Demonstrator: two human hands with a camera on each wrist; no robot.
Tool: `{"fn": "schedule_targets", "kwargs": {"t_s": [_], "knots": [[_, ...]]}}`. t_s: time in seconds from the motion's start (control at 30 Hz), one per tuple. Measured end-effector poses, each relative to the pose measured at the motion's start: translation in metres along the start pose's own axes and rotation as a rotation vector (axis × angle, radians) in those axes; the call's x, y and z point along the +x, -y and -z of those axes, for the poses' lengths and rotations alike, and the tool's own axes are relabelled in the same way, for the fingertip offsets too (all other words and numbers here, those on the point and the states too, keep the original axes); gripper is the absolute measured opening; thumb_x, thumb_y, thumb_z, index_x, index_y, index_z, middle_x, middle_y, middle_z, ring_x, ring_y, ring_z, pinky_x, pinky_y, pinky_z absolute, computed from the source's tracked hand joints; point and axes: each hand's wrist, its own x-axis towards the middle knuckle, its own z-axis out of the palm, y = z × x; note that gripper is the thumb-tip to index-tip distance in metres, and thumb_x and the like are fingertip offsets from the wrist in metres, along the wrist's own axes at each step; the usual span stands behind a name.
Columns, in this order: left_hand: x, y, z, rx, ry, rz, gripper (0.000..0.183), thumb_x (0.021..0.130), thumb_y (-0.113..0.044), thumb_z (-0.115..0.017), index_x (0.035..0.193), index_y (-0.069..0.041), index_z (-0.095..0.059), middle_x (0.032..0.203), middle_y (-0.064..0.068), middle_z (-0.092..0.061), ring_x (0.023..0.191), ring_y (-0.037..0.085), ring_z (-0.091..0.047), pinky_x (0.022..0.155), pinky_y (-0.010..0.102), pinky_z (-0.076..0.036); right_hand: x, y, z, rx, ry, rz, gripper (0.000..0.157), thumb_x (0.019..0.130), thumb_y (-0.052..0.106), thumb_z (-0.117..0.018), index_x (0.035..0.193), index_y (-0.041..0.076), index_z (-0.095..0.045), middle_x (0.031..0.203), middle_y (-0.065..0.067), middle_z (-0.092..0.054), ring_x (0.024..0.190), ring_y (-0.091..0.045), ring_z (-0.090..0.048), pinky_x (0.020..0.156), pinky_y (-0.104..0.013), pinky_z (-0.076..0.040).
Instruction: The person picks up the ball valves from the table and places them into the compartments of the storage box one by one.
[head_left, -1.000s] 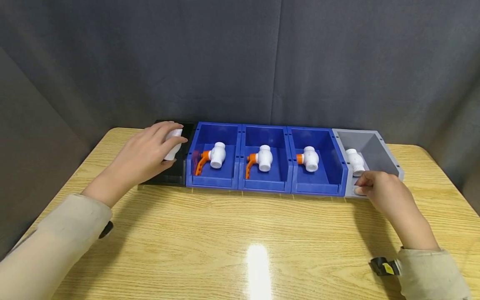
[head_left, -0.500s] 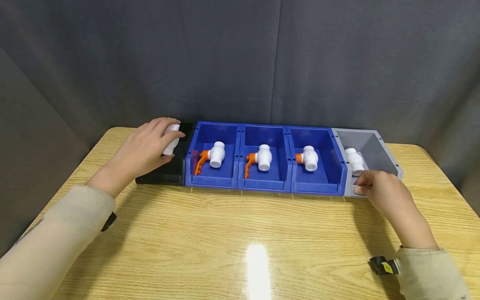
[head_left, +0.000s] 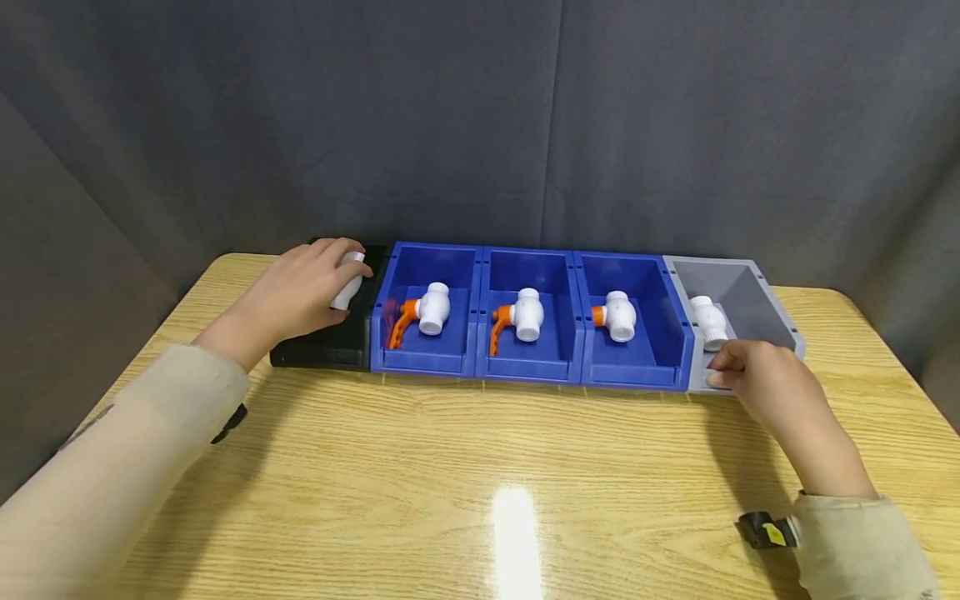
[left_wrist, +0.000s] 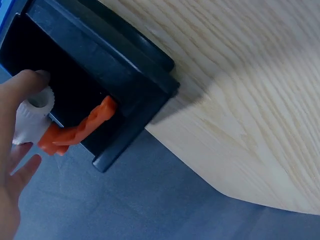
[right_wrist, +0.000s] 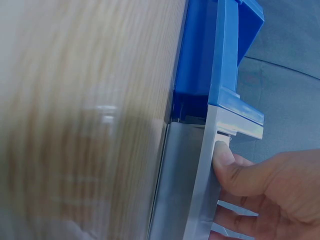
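My left hand (head_left: 303,283) grips a white ball valve (head_left: 349,283) at the black bin (head_left: 322,348) on the left end of the row. In the left wrist view the valve's orange lever handle (left_wrist: 85,127) points into that bin, while my thumb lies on the white body. On the right, my right hand (head_left: 772,379) reaches over the front of the grey bin (head_left: 757,300), fingers bent, close to the lower end of a white valve (head_left: 707,321) inside. In the right wrist view the thumb is by the bin's front edge; whether the fingers hold anything is hidden.
Between the black and grey bins stand three blue bins (head_left: 427,367), each with a white valve (head_left: 528,315) with orange parts. The bins join side by side on a wooden table (head_left: 420,467). A dark grey curtain (head_left: 450,125) hangs behind.
My left hand and its valve first shift a little back and left, then slightly right again; the left forearm swings right. The right hand has stayed in place.
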Motion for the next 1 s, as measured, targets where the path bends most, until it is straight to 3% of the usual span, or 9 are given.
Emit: {"fn": "schedule_targets", "kwargs": {"t_s": [0.47,1.0], "knots": [[0.02,0.003,-0.007,-0.12,0.15,0.158,0.056,0.074,-0.017,-0.087,0.125,-0.007,-0.064,0.127,0.017,-0.053,0.111,0.036,-0.053,0.094,0.055,-0.047,-0.001,0.002,0.0,0.0,-0.01,0.002,0.008,0.084,0.002,-0.074,0.08,0.005,-0.068,0.076,-0.009,-0.068,0.07,-0.028,-0.058,0.063,-0.041,-0.042],[0.021,0.004,-0.022,-0.164,0.295,0.274,0.064,0.078,-0.017,-0.085,0.135,-0.005,-0.058,0.138,0.022,-0.049,0.122,0.041,-0.049,0.105,0.059,-0.037,-0.001,0.002,-0.001,0.002,-0.023,0.012,0.009,0.083,0.001,-0.074,0.079,0.005,-0.068,0.076,-0.009,-0.069,0.069,-0.027,-0.058,0.063,-0.041,-0.043]]}}
